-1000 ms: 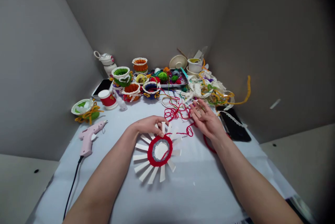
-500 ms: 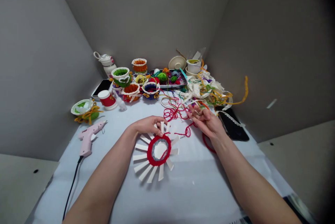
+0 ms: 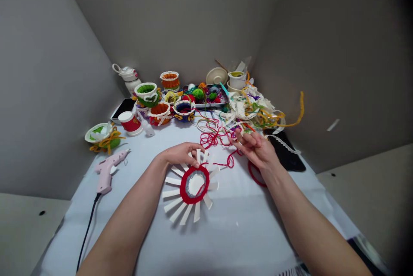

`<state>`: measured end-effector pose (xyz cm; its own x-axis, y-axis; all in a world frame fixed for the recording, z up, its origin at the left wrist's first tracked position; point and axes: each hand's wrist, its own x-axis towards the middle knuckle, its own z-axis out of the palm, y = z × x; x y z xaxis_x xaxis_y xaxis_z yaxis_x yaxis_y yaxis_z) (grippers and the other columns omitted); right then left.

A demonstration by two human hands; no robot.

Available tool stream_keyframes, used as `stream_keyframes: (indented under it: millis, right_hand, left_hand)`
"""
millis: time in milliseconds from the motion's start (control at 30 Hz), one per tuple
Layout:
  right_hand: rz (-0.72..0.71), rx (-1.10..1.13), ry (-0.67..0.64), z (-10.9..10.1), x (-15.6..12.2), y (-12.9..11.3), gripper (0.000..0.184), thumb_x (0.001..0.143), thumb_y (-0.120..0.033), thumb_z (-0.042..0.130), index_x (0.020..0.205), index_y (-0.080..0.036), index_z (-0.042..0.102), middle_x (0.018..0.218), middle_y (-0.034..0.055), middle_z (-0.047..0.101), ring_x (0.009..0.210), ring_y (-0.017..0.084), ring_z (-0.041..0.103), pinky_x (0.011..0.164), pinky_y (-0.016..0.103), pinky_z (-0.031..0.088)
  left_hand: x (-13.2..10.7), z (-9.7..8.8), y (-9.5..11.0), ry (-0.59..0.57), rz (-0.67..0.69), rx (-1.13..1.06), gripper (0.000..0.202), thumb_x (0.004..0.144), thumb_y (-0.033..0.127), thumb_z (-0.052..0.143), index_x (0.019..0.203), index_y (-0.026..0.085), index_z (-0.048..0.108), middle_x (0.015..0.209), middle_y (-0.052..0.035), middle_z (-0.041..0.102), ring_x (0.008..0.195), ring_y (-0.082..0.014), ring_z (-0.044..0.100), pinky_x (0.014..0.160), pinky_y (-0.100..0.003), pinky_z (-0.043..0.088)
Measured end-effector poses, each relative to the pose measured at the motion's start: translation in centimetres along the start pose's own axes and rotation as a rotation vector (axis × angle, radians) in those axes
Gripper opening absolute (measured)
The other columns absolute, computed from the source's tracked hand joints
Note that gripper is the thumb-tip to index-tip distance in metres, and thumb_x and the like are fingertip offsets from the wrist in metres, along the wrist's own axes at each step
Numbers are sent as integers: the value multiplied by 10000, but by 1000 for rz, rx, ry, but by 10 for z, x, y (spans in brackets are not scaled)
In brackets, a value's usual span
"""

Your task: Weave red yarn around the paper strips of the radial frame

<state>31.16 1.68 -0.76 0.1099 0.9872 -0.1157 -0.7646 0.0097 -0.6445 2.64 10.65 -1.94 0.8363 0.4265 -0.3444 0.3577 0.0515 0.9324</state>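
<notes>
A paper cup cut into white strips point(image 3: 174, 204) lies splayed out like a flower, with a band of red yarn point(image 3: 185, 194) woven around its grey-and-white centre. My left hand point(image 3: 182, 154) is closed on the strips at its far side, the thumb on the red band. From there a loose strand of red yarn point(image 3: 229, 162) runs right to my right hand point(image 3: 256, 149), which is raised, palm partly up, its fingers curled about the strand; the exact grip is partly hidden. A red ring point(image 3: 254, 177) lies partly behind my right wrist.
A pink glue gun point(image 3: 109, 170) with a black cord lies at left. Decorated yarn cups point(image 3: 159, 112), a red-and-white paper cup point(image 3: 130, 123) and a tray of yarn balls point(image 3: 209, 105) stand behind. Tangled lace and yarn point(image 3: 258, 110) lie at right beside a black phone-like slab point(image 3: 292, 157).
The view has shifted slightly, so everything sits a little further left. My left hand keeps its hold on the cut cup; my right hand's fingers have curled slightly.
</notes>
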Motion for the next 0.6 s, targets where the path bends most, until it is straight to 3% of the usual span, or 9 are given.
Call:
stream_keyframes:
  millis: [600]
  right_hand:
    - [0, 3, -33, 0, -1, -2, 435, 587, 35, 645, 505, -167, 269, 489, -57, 360, 1021, 183, 687, 1108, 539, 505]
  left_hand:
    - [-1, 1, 1, 8, -7, 1, 716, 619, 347, 913, 1257, 149, 655, 759, 13, 714, 669, -149, 622, 650, -247, 445]
